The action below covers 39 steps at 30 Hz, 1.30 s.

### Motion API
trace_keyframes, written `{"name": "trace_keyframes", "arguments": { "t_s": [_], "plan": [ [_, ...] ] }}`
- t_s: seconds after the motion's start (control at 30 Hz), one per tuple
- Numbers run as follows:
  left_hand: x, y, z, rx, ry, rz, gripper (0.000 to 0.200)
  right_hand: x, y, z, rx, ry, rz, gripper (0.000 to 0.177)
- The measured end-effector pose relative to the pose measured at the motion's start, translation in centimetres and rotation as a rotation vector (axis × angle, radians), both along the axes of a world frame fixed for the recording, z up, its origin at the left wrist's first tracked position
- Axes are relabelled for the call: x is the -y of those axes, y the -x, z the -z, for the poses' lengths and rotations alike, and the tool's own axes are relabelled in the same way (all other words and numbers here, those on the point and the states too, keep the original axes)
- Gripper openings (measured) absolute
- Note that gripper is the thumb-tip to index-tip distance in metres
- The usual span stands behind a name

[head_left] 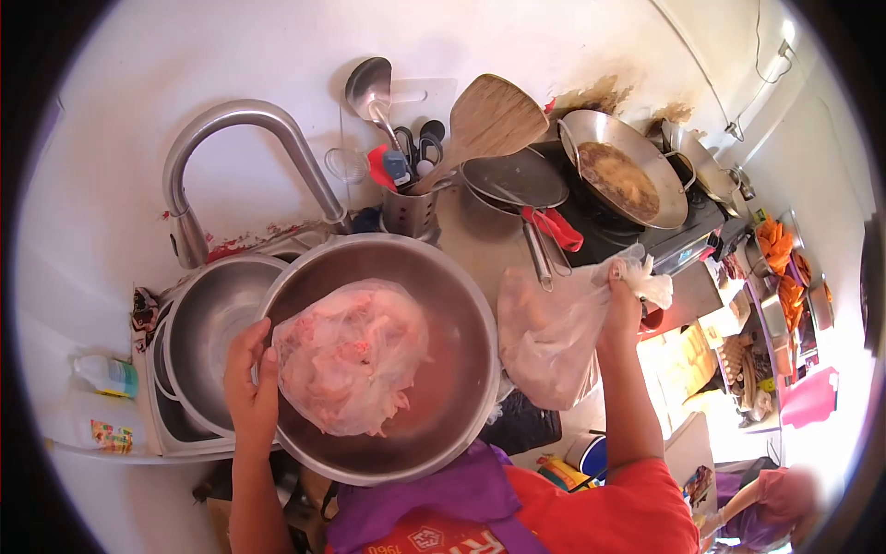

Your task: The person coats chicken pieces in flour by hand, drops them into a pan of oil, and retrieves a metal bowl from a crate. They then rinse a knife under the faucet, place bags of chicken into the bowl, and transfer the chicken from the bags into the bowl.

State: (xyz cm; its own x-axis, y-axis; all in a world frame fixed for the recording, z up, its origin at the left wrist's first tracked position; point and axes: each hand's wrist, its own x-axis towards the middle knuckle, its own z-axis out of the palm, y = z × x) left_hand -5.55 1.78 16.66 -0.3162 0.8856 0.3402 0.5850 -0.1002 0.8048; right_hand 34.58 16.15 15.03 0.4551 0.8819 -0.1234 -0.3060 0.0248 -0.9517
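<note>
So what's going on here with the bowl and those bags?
A person is handling raw meat. Their left hand grips the rim of a big steel bowl, where a bag of raw meat sits in pinkish water. Their right hand holds a second plastic bag up beside the bowl. A wok sits on the stove behind.

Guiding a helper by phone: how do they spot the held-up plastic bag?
Find the big steel bowl below the curved tap. Right of its rim, the right hand grips a plastic bag by its bunched top. Unlike the bag lying in the bowl, it hangs free.
</note>
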Motion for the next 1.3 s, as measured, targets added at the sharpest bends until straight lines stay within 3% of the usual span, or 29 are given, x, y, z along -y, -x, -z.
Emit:
{"name": "trace_keyframes", "arguments": {
  "t_s": [0.13, 0.4, 0.53, 0.6, 0.73, 0.87, 0.93, 1.0, 1.07, 1.13, 1.2, 1.3],
  "plan": [
    [0.5, -0.9, 0.0, -0.072, 0.029, -0.021, 0.03, -3.5, -0.4, 1.2, 0.018, 0.024, -0.033, 0.035],
    [0.7, -2.0, 0.1, -0.119, 0.063, -0.037, 0.029, -9.7, 3.1, 6.4, 0.187, -0.241, -0.094, 0.037],
    [0.6, -2.8, 0.2, -0.211, 0.099, -0.013, 0.029, -11.0, 4.1, 8.4, 0.077, -0.334, -0.158, 0.036],
    [0.5, -3.8, 0.3, -0.474, 0.091, 0.063, 0.033, -10.4, 4.2, 7.7, 0.067, -0.325, -0.183, 0.035],
    [1.0, -5.5, 1.9, -0.842, 0.004, 0.335, 0.046, -10.9, 2.7, 9.3, 0.352, -0.129, -0.26, 0.037],
    [0.4, -8.8, 1.2, -0.937, 0.245, 0.466, 0.06, -7.3, 1.8, 5.6, 0.953, -0.169, -0.32, 0.044],
    [0.3, -8.5, 2.1, -0.977, 0.302, 0.464, 0.061, -5.3, 0.5, 5.7, 0.963, -0.029, -0.295, 0.041],
    [0.4, -7.7, 2.7, -1.113, 0.22, 0.471, 0.063, -1.9, 0.0, 5.6, 0.894, -0.266, -0.086, 0.037],
    [0.0, -7.1, 3.1, -1.156, 0.159, 0.486, 0.064, 2.8, 1.5, 4.2, 0.831, -0.322, -0.011, 0.027],
    [-0.3, -6.6, 3.3, -1.12, 0.135, 0.512, 0.062, 6.3, 4.2, 3.0, 0.878, -0.283, -0.271, 0.022],
    [-0.7, -6.1, 4.0, -1.202, 0.083, 0.524, 0.057, 7.2, 7.6, 3.3, 1.009, -0.528, -0.638, 0.025],
    [-0.9, -6.4, 4.6, -1.178, -0.057, 0.458, 0.048, 7.2, 12.7, 5.9, 1.142, -0.617, -0.829, 0.046]
  ]
}}
